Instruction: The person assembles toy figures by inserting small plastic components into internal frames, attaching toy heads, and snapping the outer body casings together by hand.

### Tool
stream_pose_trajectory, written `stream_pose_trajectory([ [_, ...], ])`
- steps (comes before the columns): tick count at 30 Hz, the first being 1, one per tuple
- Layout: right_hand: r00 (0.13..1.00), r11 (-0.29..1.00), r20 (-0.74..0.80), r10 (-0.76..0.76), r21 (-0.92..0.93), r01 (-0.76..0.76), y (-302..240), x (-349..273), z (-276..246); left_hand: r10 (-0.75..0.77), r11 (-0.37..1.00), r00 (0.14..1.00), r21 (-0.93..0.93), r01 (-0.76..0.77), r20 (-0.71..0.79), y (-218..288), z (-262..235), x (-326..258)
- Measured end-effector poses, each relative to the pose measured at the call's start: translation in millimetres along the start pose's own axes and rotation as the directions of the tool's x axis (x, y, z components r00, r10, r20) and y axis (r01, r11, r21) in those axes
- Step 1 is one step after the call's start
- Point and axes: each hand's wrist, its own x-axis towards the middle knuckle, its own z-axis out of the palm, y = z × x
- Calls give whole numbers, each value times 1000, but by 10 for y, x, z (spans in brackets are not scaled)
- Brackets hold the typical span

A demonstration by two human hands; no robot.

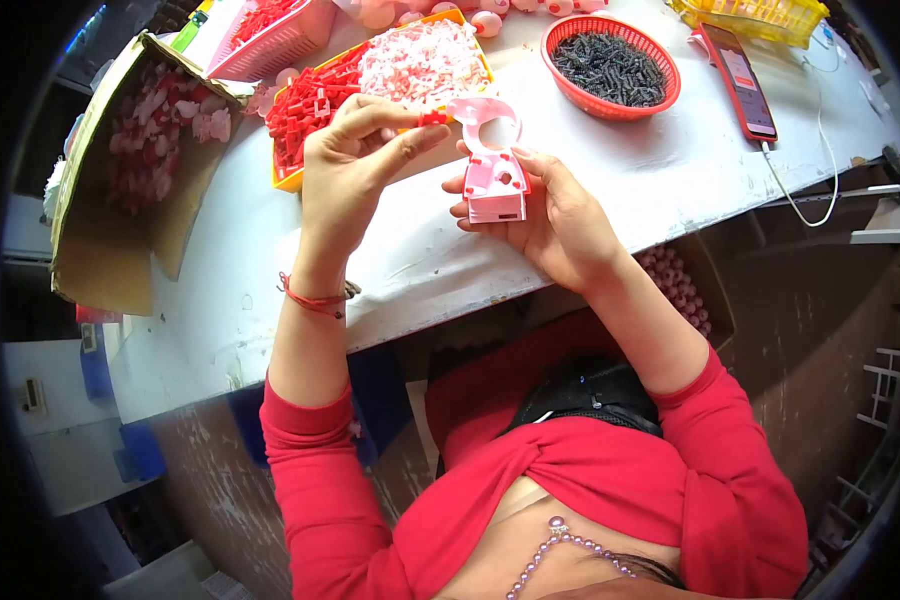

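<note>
hands: pink toy part (496, 172), red clip (432, 118)

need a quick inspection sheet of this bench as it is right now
surface: white table, scuffed, dusty at the front edge
job's things: pink plastic housing with a white looped top; small red part
clutter: orange tray of red and white parts; red basket of dark pieces; pink basket; yellow basket; cardboard box of pink and white parts
hands: left hand pinches the red part; right hand cradles the housing
cables: white cable runs from the phone over the table edge
surroundings: white rack at lower right
</note>
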Motion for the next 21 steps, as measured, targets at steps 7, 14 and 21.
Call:
stream_pose_trajectory([
  [7,1000,1000,2,-8,6,8,-13,-4,-2,-131,959,979,-230,164,155,184,163,-93],
  [14,999,998,-18,-42,50,43,18,16,-2,109,957,974,243,-156,197,136,155,-112],
  [21,999,998,-28,-41,47,43,2,5,25,242,854,937,403,-328,250,161,196,-122],
])
